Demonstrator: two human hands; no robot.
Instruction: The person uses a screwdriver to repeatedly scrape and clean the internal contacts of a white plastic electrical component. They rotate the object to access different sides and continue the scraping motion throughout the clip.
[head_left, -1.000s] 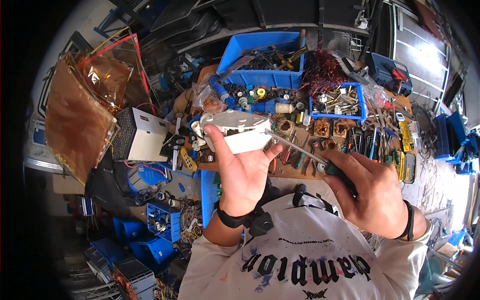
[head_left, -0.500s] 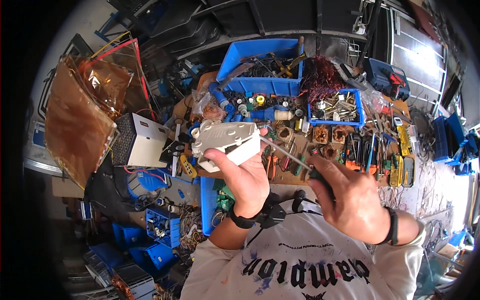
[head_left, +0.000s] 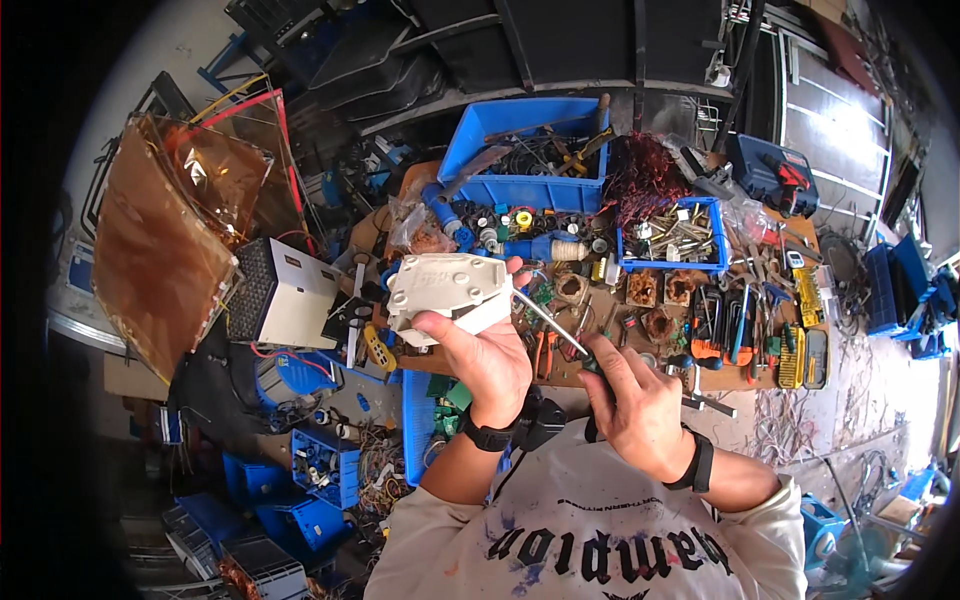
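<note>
A white plastic housing [head_left: 452, 287] with rounded corner bosses is raised in front of me. My left hand [head_left: 487, 365] is closed around it, thumb along its near side and fingers behind. In my right hand [head_left: 640, 405] is a screwdriver [head_left: 550, 322], its dark handle mostly hidden by the fingers. Its long metal shaft points up and left, with the tip at the right end of the housing. Whether the tip touches the housing, I cannot tell.
Behind my hands is a cluttered workbench with a large blue crate [head_left: 530, 193] of tools. A smaller blue tray [head_left: 672, 266] holds metal pieces. Pliers and other hand tools [head_left: 725, 325] lie at the right. A blue bin [head_left: 418, 420] of green parts stands below my left hand.
My right hand has moved left and slightly down with the screwdriver, bringing it nearer my left hand. The housing has tipped, showing more of its flat face.
</note>
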